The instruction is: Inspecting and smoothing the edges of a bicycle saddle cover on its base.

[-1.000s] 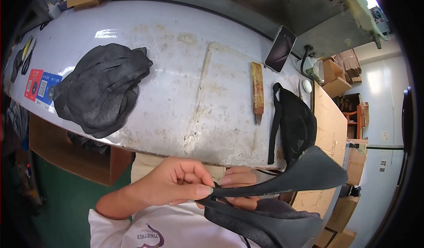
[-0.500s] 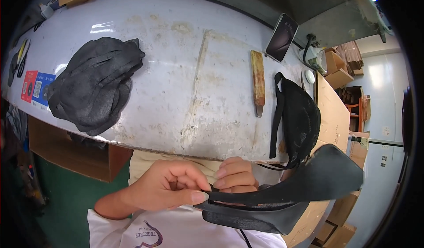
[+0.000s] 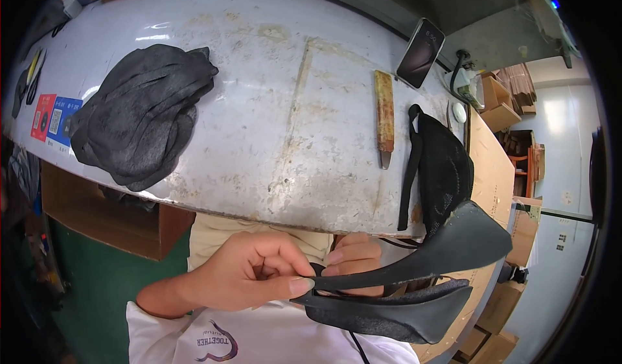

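Both hands pinch a black shoe piece (image 3: 414, 280) close to the chest, at 6 o'clock below the table (image 3: 272, 117). The left hand (image 3: 249, 276) grips its narrow end, thumb on top; the right hand (image 3: 353, 260) clasps it from behind, fingers curled

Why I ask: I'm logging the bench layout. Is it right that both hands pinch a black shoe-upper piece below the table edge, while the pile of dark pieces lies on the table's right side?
Not quite. The head view shows the pile of dark pieces on the table's left side, not its right. The rest holds: left hand and right hand pinch the black shoe-upper piece below the table edge.
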Tool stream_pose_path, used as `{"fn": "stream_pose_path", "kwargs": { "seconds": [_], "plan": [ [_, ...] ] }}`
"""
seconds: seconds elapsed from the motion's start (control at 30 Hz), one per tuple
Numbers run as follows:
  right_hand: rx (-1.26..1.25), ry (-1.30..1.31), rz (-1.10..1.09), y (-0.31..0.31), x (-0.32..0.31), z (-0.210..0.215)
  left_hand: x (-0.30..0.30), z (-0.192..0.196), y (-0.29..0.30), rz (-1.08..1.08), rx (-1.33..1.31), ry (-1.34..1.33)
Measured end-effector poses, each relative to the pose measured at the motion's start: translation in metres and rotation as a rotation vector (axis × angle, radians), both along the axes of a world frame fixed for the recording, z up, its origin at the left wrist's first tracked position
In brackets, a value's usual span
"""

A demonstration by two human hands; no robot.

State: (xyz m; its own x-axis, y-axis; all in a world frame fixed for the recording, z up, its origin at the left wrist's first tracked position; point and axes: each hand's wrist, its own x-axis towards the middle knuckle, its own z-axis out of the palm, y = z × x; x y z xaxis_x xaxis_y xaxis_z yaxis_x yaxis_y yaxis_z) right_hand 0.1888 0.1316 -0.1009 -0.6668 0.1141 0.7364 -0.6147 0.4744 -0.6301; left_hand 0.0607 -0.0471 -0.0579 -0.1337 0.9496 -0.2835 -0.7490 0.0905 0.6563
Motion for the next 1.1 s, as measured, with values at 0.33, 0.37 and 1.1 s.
{"fn": "stream_pose_path", "kwargs": {
  "seconds": [0.33, 0.37, 1.1],
  "plan": [
    [0.041, 0.074, 0.032, 0.002, -0.002, -0.015, -0.002, 0.002, -0.004, 0.067, -0.016, 0.234],
    [0.025, 0.089, 0.039, 0.002, -0.002, -0.015, -0.003, 0.003, -0.003, 0.053, -0.028, 0.232],
    [-0.542, -0.419, 0.110, 0.040, 0.028, 0.003, -0.007, -0.001, -0.008, -0.077, -0.043, 0.026]
  ]
}}
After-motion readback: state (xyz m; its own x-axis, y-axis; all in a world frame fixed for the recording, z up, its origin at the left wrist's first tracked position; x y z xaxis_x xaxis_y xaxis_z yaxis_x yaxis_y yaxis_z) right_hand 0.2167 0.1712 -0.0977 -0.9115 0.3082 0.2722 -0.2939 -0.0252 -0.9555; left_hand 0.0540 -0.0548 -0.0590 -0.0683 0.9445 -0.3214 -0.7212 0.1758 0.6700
